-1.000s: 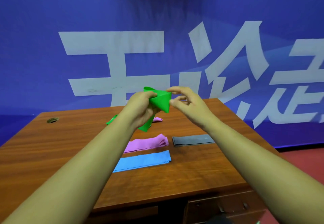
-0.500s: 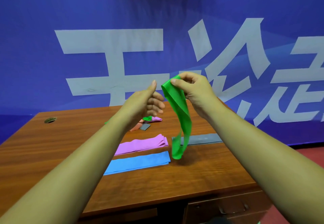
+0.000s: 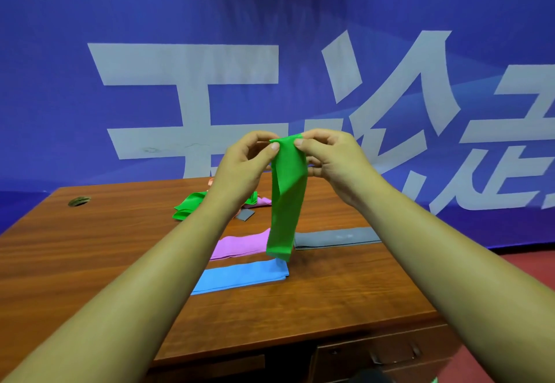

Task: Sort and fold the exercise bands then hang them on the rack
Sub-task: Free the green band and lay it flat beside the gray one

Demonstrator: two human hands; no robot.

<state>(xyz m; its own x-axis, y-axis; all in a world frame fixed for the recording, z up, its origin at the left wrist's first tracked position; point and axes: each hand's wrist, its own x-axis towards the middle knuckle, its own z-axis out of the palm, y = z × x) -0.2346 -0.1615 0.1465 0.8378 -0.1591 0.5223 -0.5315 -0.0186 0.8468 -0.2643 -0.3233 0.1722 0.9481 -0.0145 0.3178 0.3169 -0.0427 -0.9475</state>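
Note:
A green exercise band [image 3: 286,202] hangs straight down above the wooden desk [image 3: 90,247]. My left hand [image 3: 243,166] and my right hand [image 3: 333,157] each pinch a top corner of it. Its lower end dangles just over the desk. Folded flat on the desk lie a pink band [image 3: 240,244], a blue band [image 3: 240,276] and a grey band [image 3: 336,237]. A loose pile at the back holds another green band [image 3: 186,208], a small grey piece [image 3: 244,215] and bits of pink, partly hidden by my left arm. No rack is in view.
A blue banner with large white characters [image 3: 192,64] stands right behind the desk. A round cable hole [image 3: 79,201] sits at the desk's far left corner. Drawers [image 3: 375,355] show below the front edge. Red floor [image 3: 528,268] lies to the right.
The green band went from bunched between both hands to hanging from my right hand alone. My left hand has now come back and taken its top left corner.

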